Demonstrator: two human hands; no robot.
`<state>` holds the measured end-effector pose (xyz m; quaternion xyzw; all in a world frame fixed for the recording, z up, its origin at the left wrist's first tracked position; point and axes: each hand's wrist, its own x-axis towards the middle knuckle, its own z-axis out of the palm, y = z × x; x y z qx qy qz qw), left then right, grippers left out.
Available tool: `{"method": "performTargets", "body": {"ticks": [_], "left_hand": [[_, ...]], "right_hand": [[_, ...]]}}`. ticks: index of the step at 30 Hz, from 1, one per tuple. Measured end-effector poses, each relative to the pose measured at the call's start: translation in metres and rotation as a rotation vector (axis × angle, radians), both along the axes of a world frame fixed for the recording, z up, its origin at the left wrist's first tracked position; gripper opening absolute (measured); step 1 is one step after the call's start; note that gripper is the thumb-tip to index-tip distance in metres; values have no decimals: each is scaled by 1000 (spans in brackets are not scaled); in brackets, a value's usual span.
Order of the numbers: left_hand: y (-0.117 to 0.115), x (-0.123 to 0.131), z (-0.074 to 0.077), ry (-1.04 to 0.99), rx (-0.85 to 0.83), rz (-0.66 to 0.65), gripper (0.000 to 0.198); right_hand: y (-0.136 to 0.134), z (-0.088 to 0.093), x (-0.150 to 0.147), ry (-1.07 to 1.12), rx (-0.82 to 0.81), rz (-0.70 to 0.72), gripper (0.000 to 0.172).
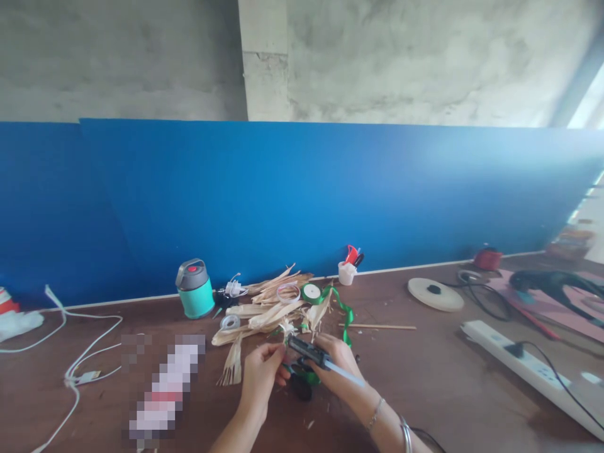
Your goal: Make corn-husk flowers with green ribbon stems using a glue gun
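Note:
My right hand is wrapped round a dark hot glue gun, with a pale glue stick poking out of its back end toward my wrist. The gun's front points at the fingertips of my left hand. Those fingers are pinched together beside a small white frayed piece; what exactly they grip is too small to make out. Dried corn husks are heaped just beyond both hands. A roll of green ribbon rests on the husks, its loose tail curling to the right.
Behind the husks stand a teal flask and a white cup of tools. A clear tape roll lies left, a thin stick right. Farther right are a round cream lid and a power strip; white cables lie left.

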<state>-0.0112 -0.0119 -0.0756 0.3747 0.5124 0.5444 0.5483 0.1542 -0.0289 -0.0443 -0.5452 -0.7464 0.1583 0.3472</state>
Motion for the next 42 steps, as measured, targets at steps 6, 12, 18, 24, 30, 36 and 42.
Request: {"method": "performTargets", "body": {"ticks": [6, 12, 18, 24, 30, 36, 42], "left_hand": [[-3, 1, 4, 3, 7, 10, 33], [-6, 0, 8, 4, 9, -4, 34], [-6, 0, 8, 6, 17, -5, 36], [-5, 0, 8, 3, 17, -23, 38], [-11, 0, 16, -4, 35, -62, 37], [-8, -6, 21, -16, 53, -31, 37], [0, -15, 17, -2, 66, 58, 43]], "right_hand": [[1, -2, -1, -9, 0, -22, 14], [0, 1, -1, -36, 4, -10, 12], [1, 0, 0, -80, -17, -24, 12], [1, -1, 0, -97, -34, -15, 13], [2, 0, 2, -153, -65, -42, 14], [-1, 16, 20, -194, -28, -152, 15], [11, 24, 85, -408, -232, -441, 25]]}}
